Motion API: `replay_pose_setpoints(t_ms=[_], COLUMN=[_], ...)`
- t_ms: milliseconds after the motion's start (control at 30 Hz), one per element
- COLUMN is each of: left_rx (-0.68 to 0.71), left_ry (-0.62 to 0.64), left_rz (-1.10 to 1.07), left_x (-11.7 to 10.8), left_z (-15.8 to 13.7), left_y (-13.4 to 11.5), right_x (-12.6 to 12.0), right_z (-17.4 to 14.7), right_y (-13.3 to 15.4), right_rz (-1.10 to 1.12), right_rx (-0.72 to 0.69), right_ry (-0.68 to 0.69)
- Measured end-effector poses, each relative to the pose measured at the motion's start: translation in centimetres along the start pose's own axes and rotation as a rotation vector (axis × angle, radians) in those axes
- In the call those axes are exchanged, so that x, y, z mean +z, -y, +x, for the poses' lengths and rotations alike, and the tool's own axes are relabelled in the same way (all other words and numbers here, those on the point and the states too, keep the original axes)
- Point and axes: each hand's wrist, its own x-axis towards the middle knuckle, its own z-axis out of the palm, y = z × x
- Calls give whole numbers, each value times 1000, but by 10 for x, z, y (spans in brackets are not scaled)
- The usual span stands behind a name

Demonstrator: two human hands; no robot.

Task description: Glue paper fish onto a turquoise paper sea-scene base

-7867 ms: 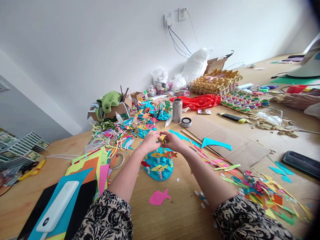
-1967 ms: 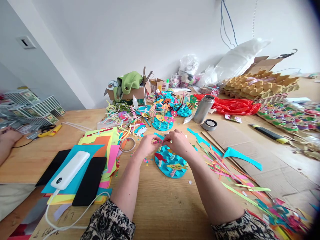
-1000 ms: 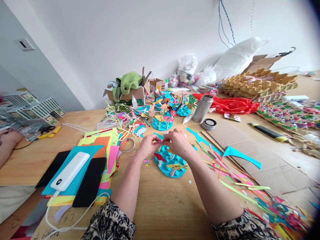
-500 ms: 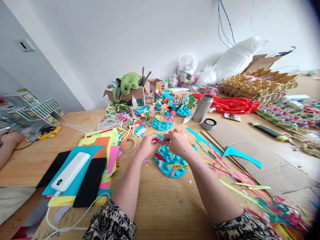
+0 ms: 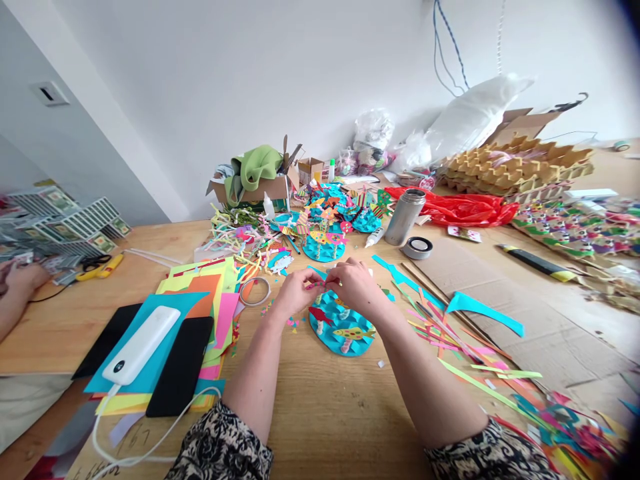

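Observation:
Above the far part of a round blue base [image 5: 327, 343], my left hand [image 5: 295, 295] pinches a small pink paper cutout [image 5: 315, 285], whose shape is mostly covered by fingers. My right hand [image 5: 354, 285] meets it from the other side, thumb and fingertips closed on the cutout's right end. On the bumpy base, a red paper fish [image 5: 320, 316] and a yellow spotted paper fish [image 5: 354, 333] stand on pale fuzzy stems. Part of the base behind is hidden by my hands. Just past it stands a similar blue base [image 5: 324, 252] with fish.
Left are a tape roll [image 5: 255, 291], coloured paper [image 5: 220, 280], a white power bank [image 5: 143, 343] and a black phone [image 5: 180, 367]. A metal bottle [image 5: 406, 217] and glue bottle [image 5: 375, 236] stand behind; paper strips [image 5: 450, 333] lie right. Another person's hand [image 5: 25, 277] is far left.
My hands stay almost still over the blue base, still pinching the pink cutout. The other person's hand at the far left has shifted slightly.

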Motion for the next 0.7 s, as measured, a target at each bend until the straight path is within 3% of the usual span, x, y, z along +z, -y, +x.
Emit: replay_pose_setpoints(t_ms=[700], left_rx=[-5], left_ry=[-42], left_rz=[-104], left_x=[1], left_z=[1], left_y=[1], right_x=[0], right_z=[0], right_y=[0], right_rz=[7], right_rx=[10], right_ry=[0])
